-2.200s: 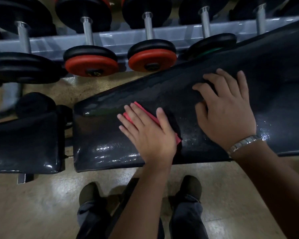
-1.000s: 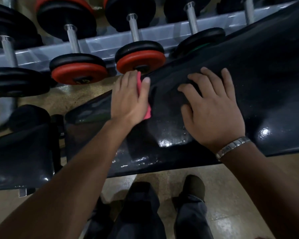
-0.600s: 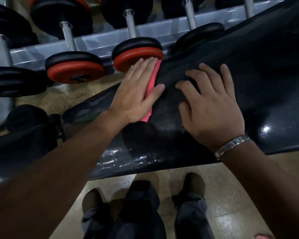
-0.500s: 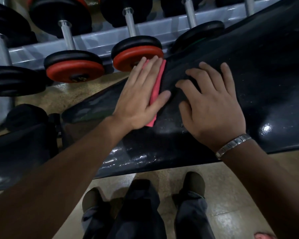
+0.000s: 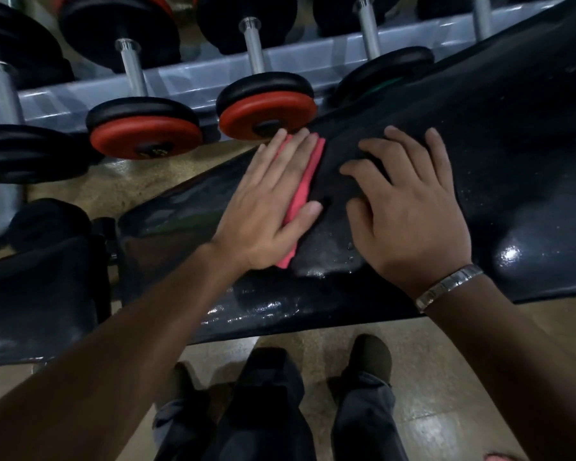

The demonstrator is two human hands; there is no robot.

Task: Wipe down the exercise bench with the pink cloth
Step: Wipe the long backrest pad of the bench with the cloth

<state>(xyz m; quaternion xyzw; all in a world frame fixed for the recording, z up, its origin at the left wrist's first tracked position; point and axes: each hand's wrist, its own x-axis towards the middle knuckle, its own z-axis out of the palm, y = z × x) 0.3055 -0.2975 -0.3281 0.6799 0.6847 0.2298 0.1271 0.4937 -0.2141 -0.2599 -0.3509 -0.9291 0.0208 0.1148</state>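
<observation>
The black padded exercise bench (image 5: 499,154) runs from lower left up to the right, its surface wet and shiny. My left hand (image 5: 270,201) lies flat on the folded pink cloth (image 5: 305,181), fingers straight, pressing it against the pad near the far edge. Only the cloth's right strip and lower corner show past the hand. My right hand (image 5: 409,207) rests on the pad just to the right, fingers spread and bent a little, holding nothing. A metal bracelet is on that wrist.
A rack (image 5: 187,84) of dumbbells with red and black heads (image 5: 266,111) stands right behind the bench. A second black pad (image 5: 37,294) sits at lower left. My feet (image 5: 369,354) stand on the tan floor below the bench.
My left hand has slid the cloth from the near part of the pad up to the far edge and turned flat over it. My right hand has stayed in place.
</observation>
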